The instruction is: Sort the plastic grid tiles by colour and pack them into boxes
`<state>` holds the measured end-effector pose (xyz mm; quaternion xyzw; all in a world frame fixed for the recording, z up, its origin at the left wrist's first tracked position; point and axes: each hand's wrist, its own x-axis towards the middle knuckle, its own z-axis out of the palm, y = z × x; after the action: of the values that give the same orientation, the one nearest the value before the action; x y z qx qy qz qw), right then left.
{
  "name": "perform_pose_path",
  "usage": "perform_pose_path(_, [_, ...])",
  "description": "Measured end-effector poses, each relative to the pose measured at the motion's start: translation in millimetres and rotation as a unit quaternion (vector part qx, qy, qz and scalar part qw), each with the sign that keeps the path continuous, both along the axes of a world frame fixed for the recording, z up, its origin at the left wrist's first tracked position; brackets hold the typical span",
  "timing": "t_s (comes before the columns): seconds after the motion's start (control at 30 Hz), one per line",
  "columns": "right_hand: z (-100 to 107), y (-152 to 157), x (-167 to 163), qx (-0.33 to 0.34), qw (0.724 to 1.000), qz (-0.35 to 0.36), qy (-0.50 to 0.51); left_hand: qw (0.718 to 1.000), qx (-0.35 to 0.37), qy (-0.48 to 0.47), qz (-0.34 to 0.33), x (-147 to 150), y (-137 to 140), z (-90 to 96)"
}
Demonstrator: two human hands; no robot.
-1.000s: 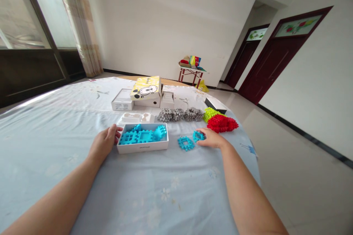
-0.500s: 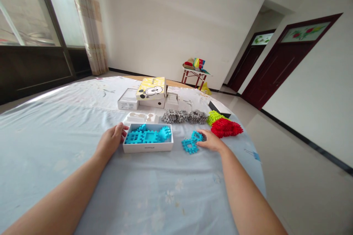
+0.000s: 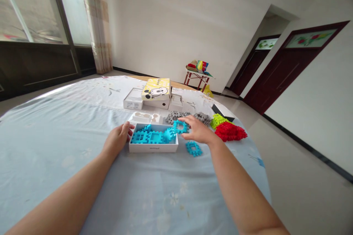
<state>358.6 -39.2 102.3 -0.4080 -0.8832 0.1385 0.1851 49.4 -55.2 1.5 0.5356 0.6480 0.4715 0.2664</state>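
A white box [image 3: 153, 149] lies on the cloth in front of me, with several blue interlocking building blocks [image 3: 156, 137] in it. Fingers of my left hand [image 3: 118, 137] are wrapped against the box's left end. My right hand [image 3: 199, 130] pinches a square blue block [image 3: 180, 127] with a hole in its middle, held over the box's right edge. Below that hand, a second square blue block [image 3: 193, 148] rests on the tablecloth to the right of the box.
Behind the box are piles of grey blocks [image 3: 176, 116]; at right lie green blocks [image 3: 219, 120], red blocks [image 3: 230, 131] and a black-and-white lid [image 3: 223, 113]. Farther back stand a yellow cartoon box [image 3: 156, 90] and white boxes [image 3: 133, 99]. The round table's edge curves along the right.
My right hand has lifted one blue block off the cloth and moved it left to the box. The other loose block stays behind. My left hand keeps its place at the box.
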Motion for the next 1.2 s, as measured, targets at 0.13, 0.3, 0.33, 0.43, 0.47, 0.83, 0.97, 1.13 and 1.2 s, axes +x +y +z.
perform_pose_path(0.13, [9,10,-33,-0.004,0.994,0.039,-0.098,1.000,-0.002,-0.003,-0.003,1,-1,1.3])
perform_pose_path(0.3, [7,21,-49,-0.025,0.985,0.062,-0.160,1.000,0.000,0.008,-0.005,1,-2,2.9])
perform_pose_path(0.33, [6,22,-50,-0.026,0.986,0.068,-0.149,1.000,0.000,0.008,-0.005,1,-2,2.9])
perform_pose_path(0.43, [5,20,-48,-0.025,0.991,0.085,-0.096,1.000,0.001,0.011,-0.005,1,-1,2.5])
perform_pose_path(0.47, [5,19,-47,-0.024,0.993,0.088,-0.078,1.000,0.002,0.012,-0.005,1,-1,2.3])
perform_pose_path(0.83, [-24,18,-44,0.005,0.998,-0.038,0.058,1.000,0.006,0.011,-0.006,1,-2,1.6])
perform_pose_path(0.97, [-30,20,-48,-0.010,0.990,-0.053,0.127,1.000,0.000,0.016,-0.006,0,-2,1.9])
perform_pose_path(1.13, [-26,22,-45,-0.039,0.975,-0.080,0.205,1.000,-0.004,0.020,-0.006,1,-3,2.8])
perform_pose_path(1.2, [-26,22,-45,-0.054,0.976,-0.072,0.200,1.000,-0.004,0.016,-0.006,1,-3,3.1])
